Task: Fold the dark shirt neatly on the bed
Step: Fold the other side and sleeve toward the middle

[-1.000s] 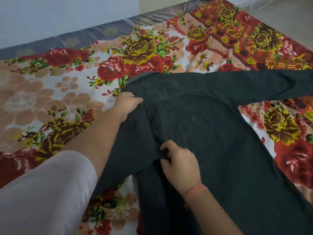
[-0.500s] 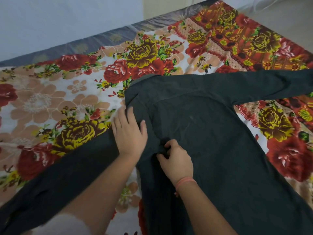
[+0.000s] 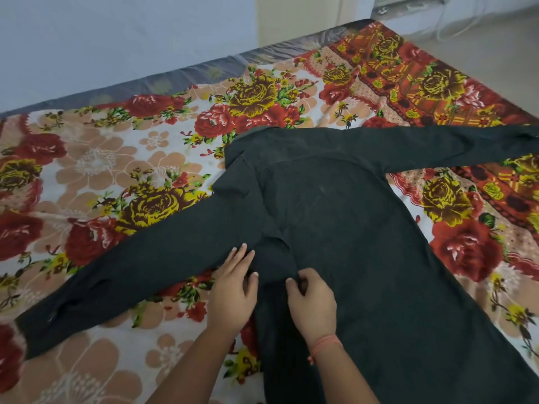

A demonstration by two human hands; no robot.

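The dark shirt (image 3: pixel 344 228) lies back-up on the flowered bed sheet (image 3: pixel 96 182), collar toward the far side. One sleeve stretches to the lower left, the other to the far right edge. My left hand (image 3: pixel 233 290) rests flat, fingers together, at the armpit where the left sleeve meets the body. My right hand (image 3: pixel 312 301) sits beside it, thumb and fingers pinching a fold of shirt cloth at the side seam. A thin orange band circles the right wrist.
The bed's grey edge (image 3: pixel 175 74) runs along the far side under a pale blue wall (image 3: pixel 116 33). At the top right lies bare floor (image 3: pixel 481 33) with a white cord. Open sheet spreads to the left of the shirt.
My left hand has slid down from near the collar to the armpit. The left sleeve now lies spread out flat to the lower left. The right hand keeps its pinch.
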